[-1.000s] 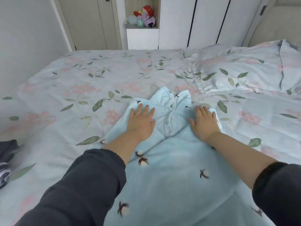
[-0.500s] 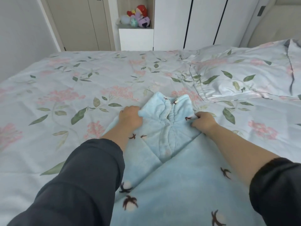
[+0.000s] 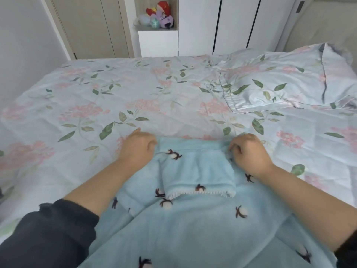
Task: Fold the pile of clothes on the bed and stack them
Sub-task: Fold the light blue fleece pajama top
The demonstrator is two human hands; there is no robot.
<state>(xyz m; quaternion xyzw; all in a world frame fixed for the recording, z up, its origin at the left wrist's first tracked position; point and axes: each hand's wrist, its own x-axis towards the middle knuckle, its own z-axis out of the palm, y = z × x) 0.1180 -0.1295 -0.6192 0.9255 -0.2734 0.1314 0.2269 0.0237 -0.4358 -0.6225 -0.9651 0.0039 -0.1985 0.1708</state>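
— Where is the light blue fleece garment [image 3: 199,219], printed with white cotton bolls, to be found?

— It is spread on the near part of the bed, directly under the forearms. Its far end is turned back toward the viewer, so that a white-trimmed flap [image 3: 199,176] is laid over the body of the cloth.

— How is it held?

— The left corner of the fold line is gripped by the left hand [image 3: 138,149], whose fingers are curled with the thumb set against the fabric; the fingertips are hidden. The right corner is pinched by the right hand [image 3: 249,151], its fingers bunched and curled onto the cloth.

— Which step is judged to be in hand?

— The first lengthwise fold of this one piece, it seems. No stack is seen, so the task is reckoned to be early.

— What is called for next?

— Probably the flap is to be smoothed and squared, then the doubled part carried further toward the near end. Both corners should be kept level so that the soft fleece is not skewed.

— And around it?

— A pale blue floral bed cover [image 3: 87,105] with pink blossoms is spread beneath. A matching pillow [image 3: 289,88] is placed at the far right, and plush toys [image 3: 156,18] are set in a wall niche beyond.
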